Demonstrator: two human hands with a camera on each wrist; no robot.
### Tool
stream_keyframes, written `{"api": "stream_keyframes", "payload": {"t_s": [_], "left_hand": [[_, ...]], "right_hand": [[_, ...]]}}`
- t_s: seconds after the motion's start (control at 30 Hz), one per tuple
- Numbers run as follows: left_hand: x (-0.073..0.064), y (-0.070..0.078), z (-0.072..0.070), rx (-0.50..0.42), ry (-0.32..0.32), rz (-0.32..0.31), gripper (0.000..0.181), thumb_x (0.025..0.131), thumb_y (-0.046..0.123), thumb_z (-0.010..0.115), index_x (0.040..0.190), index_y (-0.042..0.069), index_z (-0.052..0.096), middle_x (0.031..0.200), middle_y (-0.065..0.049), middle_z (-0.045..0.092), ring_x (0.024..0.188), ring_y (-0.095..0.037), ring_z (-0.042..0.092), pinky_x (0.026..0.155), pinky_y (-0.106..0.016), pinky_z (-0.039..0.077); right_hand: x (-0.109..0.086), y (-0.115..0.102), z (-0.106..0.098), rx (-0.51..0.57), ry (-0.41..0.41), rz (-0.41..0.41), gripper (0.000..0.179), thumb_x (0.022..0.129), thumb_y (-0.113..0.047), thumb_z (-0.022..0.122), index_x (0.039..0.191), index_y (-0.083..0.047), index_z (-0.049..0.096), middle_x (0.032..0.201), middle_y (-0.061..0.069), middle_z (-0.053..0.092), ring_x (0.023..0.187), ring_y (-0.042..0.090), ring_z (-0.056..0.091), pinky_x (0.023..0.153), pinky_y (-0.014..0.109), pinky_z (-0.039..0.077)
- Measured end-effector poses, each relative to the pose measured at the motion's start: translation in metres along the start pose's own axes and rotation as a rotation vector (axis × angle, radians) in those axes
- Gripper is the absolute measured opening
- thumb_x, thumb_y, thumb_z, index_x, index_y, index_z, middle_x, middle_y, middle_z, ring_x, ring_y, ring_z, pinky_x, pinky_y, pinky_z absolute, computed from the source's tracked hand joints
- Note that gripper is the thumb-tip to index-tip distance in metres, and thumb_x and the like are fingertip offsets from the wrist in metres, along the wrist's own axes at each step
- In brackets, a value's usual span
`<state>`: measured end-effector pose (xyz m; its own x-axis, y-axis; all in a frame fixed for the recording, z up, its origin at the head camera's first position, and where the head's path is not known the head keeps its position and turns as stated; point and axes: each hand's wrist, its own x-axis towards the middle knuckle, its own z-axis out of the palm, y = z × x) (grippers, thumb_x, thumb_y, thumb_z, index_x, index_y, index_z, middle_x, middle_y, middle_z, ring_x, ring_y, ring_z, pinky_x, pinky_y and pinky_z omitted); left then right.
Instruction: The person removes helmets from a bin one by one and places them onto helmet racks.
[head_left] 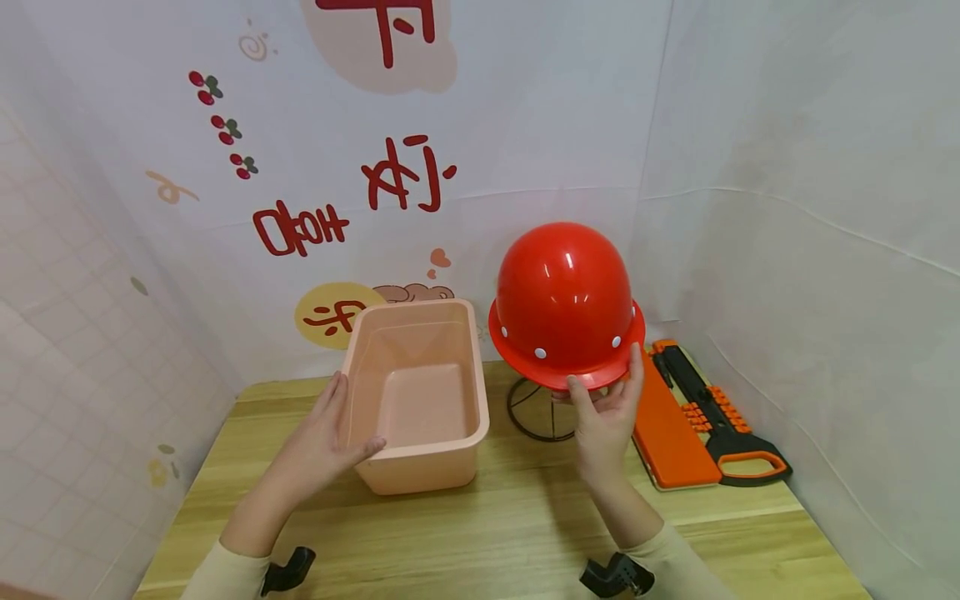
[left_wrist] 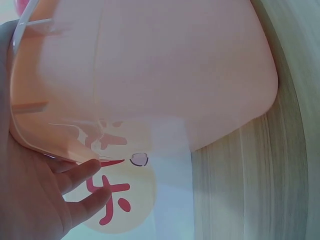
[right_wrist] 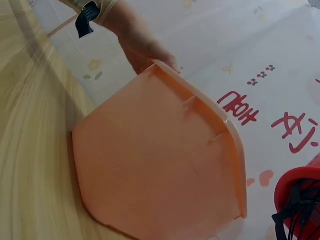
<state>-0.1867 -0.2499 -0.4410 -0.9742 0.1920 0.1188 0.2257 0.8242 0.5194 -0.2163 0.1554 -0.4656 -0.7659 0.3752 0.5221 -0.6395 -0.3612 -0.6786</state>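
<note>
My left hand [head_left: 315, 450] grips the near left corner of a peach plastic bin [head_left: 420, 475], thumb over the rim and fingers along the outer left side. In the left wrist view, the fingers [left_wrist: 82, 175] show below the bin's rim. My right hand [head_left: 606, 429] holds a red hard hat [head_left: 566, 300] by its brim, thumb at the near edge and a finger up the right side. Below the hat stands a black wire stand [head_left: 542, 435], partly hidden; whether the hat touches it I cannot tell. Black straps show inside the hat [right_wrist: 285, 192] in the right wrist view.
Right of the stand lies a flat orange case [head_left: 678, 450], beside a long black piece with orange parts and a looped handle [head_left: 783, 471]. A white printed sheet [head_left: 525, 125] hangs behind the wooden table [head_left: 465, 550], with more white sheeting at both sides.
</note>
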Motion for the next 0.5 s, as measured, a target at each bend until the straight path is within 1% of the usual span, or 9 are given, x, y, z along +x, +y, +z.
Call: {"api": "stream_keyframes", "payload": {"t_s": [0.1, 0.2, 0.27, 0.4, 0.5], "left_hand": [[0.001, -0.001, 0.0, 0.0, 0.0, 0.008, 0.122, 0.098, 0.064, 0.077, 0.176, -0.002, 0.009, 0.183, -0.024, 0.007, 0.161, -0.058, 0.026, 0.12, -0.077, 0.035], [0.001, -0.003, 0.0, 0.003, 0.01, 0.022, 0.121, 0.097, 0.063, 0.078, 0.177, 0.003, 0.011, 0.183, -0.026, 0.009, 0.158, -0.061, 0.03, 0.116, -0.081, 0.037], [-0.001, -0.003, -0.001, 0.007, 0.021, 0.036, 0.119, 0.096, 0.061, 0.079, 0.178, 0.006, 0.012, 0.182, -0.028, 0.011, 0.156, -0.063, 0.032, 0.112, -0.084, 0.038], [-0.008, -0.009, -0.007, 0.005, 0.037, 0.068, 0.111, 0.1, 0.052, 0.078, 0.178, 0.008, 0.013, 0.182, -0.027, 0.012, 0.158, -0.062, 0.028, 0.114, -0.085, 0.035], [-0.014, -0.018, -0.016, 0.023, 0.062, 0.086, 0.104, 0.104, 0.048, 0.074, 0.179, 0.011, 0.011, 0.183, -0.024, 0.011, 0.16, -0.061, 0.025, 0.115, -0.086, 0.031]], "right_hand": [[0.0, -0.003, -0.009, -0.014, -0.025, 0.043, 0.1, 0.101, 0.019, 0.065, 0.178, -0.026, 0.02, 0.165, 0.021, 0.045, 0.091, 0.025, 0.078, 0.081, 0.036, 0.068], [0.0, -0.008, -0.024, -0.04, -0.086, 0.089, 0.101, 0.102, 0.019, 0.063, 0.178, -0.028, 0.016, 0.162, 0.02, 0.046, 0.083, 0.026, 0.079, 0.078, 0.035, 0.068], [0.0, -0.012, -0.035, -0.085, -0.134, 0.106, 0.102, 0.103, 0.019, 0.062, 0.178, -0.03, 0.014, 0.155, 0.019, 0.049, 0.082, 0.027, 0.079, 0.075, 0.035, 0.068], [0.002, -0.023, -0.066, -0.201, -0.205, 0.125, 0.104, 0.103, 0.018, 0.061, 0.178, -0.033, 0.012, 0.145, 0.016, 0.048, 0.087, 0.027, 0.078, 0.077, 0.034, 0.068], [0.009, -0.03, -0.095, -0.29, -0.23, 0.112, 0.098, 0.104, 0.018, 0.059, 0.178, -0.028, 0.013, 0.144, 0.016, 0.048, 0.087, 0.023, 0.077, 0.077, 0.03, 0.067]]}}
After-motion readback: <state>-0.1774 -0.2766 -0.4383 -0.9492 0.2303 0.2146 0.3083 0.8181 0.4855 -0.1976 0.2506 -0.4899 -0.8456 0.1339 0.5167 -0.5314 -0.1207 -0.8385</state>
